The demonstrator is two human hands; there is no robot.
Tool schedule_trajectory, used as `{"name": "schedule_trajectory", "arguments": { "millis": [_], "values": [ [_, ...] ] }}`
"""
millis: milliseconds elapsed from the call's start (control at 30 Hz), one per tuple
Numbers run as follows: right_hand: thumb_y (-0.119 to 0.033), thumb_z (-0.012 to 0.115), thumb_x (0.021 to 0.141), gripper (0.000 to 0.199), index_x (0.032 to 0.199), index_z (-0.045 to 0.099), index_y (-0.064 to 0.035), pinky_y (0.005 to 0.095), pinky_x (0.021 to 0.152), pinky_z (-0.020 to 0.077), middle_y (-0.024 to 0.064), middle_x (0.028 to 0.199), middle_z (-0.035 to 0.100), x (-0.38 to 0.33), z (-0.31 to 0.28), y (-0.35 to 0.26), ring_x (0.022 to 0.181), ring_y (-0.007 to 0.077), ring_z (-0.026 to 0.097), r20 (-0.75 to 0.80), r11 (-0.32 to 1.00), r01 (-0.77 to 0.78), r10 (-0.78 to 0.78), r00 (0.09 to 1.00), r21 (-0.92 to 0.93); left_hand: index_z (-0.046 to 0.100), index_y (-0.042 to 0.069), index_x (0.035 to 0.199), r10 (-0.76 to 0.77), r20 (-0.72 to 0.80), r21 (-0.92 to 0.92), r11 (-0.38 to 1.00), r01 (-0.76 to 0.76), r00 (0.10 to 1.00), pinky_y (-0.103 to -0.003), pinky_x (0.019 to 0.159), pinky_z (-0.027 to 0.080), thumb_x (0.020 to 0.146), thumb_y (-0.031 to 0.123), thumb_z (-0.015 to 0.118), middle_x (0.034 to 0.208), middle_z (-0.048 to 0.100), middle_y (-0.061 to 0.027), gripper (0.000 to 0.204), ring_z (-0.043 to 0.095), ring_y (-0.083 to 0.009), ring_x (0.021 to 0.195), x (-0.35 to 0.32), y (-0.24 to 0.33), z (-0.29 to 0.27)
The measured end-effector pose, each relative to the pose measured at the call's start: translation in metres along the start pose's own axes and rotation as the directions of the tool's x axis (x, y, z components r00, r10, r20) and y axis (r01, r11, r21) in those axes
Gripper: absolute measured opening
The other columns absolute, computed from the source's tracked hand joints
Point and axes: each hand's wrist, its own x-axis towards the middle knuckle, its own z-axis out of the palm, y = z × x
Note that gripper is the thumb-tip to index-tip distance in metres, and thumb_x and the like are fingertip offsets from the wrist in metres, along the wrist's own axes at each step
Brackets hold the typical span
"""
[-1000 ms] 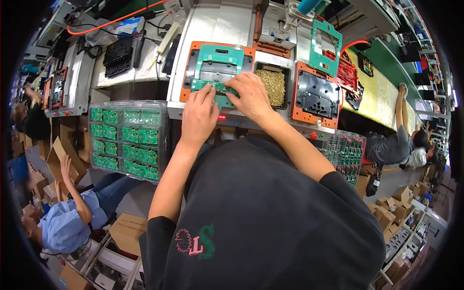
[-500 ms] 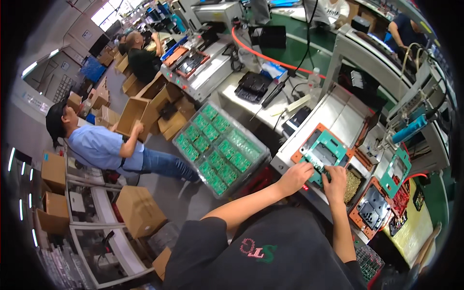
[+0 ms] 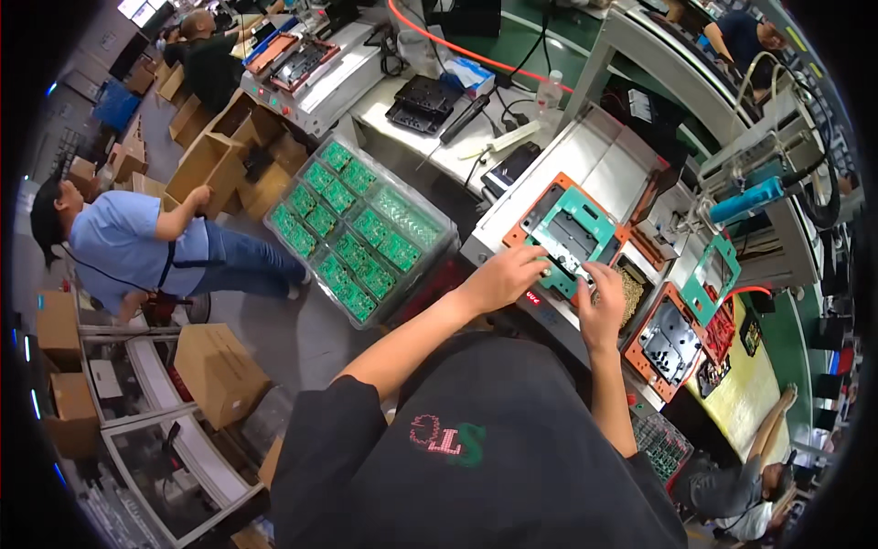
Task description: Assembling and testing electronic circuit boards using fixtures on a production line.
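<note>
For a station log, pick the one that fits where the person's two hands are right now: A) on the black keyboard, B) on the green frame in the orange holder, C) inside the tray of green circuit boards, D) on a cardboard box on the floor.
B: both the left hand and the right hand rest on the green frame in its orange holder, apart from the tray of circuit boards.

head-worn fisheye, steeply downward, near workbench (image 3: 512, 197)
</note>
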Motion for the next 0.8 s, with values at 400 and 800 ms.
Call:
{"name": "schedule_trajectory", "arguments": {
  "millis": [400,800],
  "values": [
    [0.005,0.069,0.087,0.015,0.101,0.071,-0.0009,0.0323,0.073,0.0528,0.0123,0.090,0.070,-0.007,0.025,-0.069,0.081,0.0261,0.068,0.290,0.968,-0.099,0.029,0.957,0.231,0.063,-0.007,0.118,-0.530,-0.475,0.288,0.661,0.693,0.703,-0.046,0.104,0.046,0.092,0.015,0.066,0.124,0.063,-0.0267,0.033,0.059,-0.0421,0.117,-0.144,-0.243,-0.150],
    [-0.007,0.068,0.089,0.015,0.105,0.068,-0.0068,0.0391,0.075,0.0536,0.0082,0.089,0.065,-0.005,0.054,-0.074,0.083,0.0294,0.066,0.279,0.979,-0.104,0.051,0.959,0.177,0.050,-0.011,0.137,-0.681,-0.048,0.507,0.614,0.605,0.731,-0.046,0.106,0.045,0.089,0.017,0.074,0.134,0.059,-0.0303,0.061,0.058,-0.0442,0.123,-0.179,-0.402,-0.229]
  ]
}}
